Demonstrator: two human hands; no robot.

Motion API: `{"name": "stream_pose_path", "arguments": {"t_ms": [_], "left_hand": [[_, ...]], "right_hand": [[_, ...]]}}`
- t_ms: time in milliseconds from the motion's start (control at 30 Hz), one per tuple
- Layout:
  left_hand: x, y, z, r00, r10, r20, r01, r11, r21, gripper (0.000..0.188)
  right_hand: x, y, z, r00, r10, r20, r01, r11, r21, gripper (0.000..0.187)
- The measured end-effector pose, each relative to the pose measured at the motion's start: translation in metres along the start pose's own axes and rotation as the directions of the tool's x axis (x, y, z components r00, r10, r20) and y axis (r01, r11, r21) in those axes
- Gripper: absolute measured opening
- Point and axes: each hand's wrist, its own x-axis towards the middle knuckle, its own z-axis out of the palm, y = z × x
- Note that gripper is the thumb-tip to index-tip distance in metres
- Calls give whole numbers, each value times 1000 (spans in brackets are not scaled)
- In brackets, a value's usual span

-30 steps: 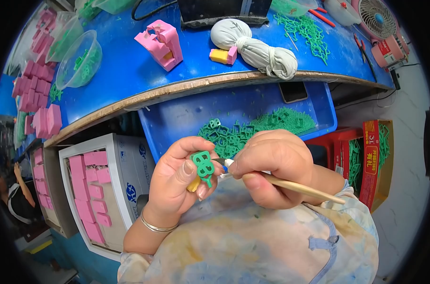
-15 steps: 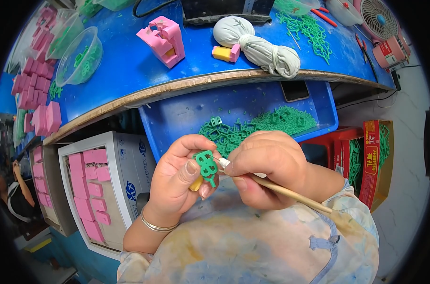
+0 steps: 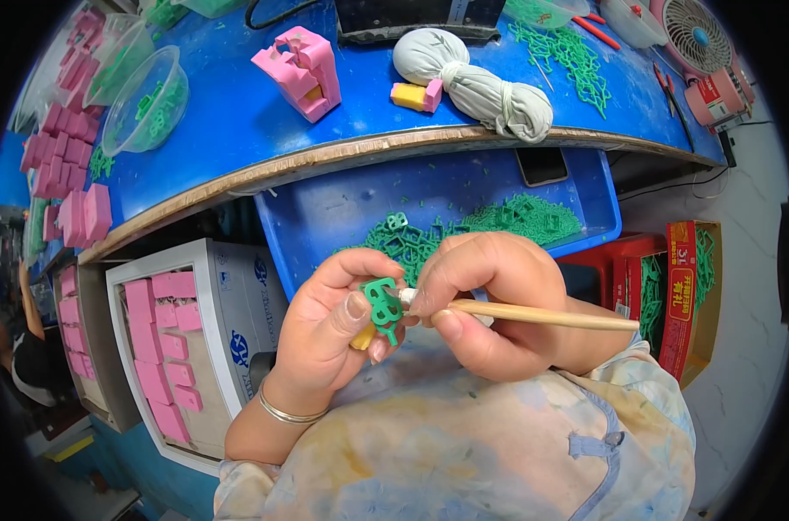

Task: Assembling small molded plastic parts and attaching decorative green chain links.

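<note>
The left hand is pinching a small green part between closed fingers, over the blue tray at 12 o'clock. The right hand is gripping a wooden stick tightly, its tip touching the part; pushing too hard is risking a slip.

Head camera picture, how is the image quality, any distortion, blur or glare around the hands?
Head view: strong fisheye, the blue table's wooden edge bows and the corners go black; left hand, right hand, green plastic piece and wooden stick look sharp; light is even with soft shadows and no strong glare; detail smears toward the rim.
</note>
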Motion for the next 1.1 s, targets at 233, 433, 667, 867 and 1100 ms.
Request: {"name": "stream_pose_path", "arguments": {"t_ms": [233, 433, 667, 867, 1100], "left_hand": [[0, 0, 0, 1000, -13, 2, 13, 1000, -5, 36], [0, 1, 2, 1000, -21, 19, 21, 999, -30, 35], [2, 0, 4, 999, 4, -36, -3, 999, 34, 35], [2, -2, 2, 999, 32, -18, -31, 998, 57, 36], [1, -2, 4, 999, 26, -39, -23, 997, 78, 35]], "right_hand": [[5, -3, -9, 995, 31, 98, -31, 1000, 1, 12], [1, 0, -7, 993, -116, -2, 116, 993, -37, 16], [4, 2, -1, 960, -272, 59, 278, 933, -229, 29], [2, 4, -3, 944, -297, 146, 329, 891, -314, 31], [2, 7, 0, 943, -306, 130, 332, 896, -296, 32]]}}
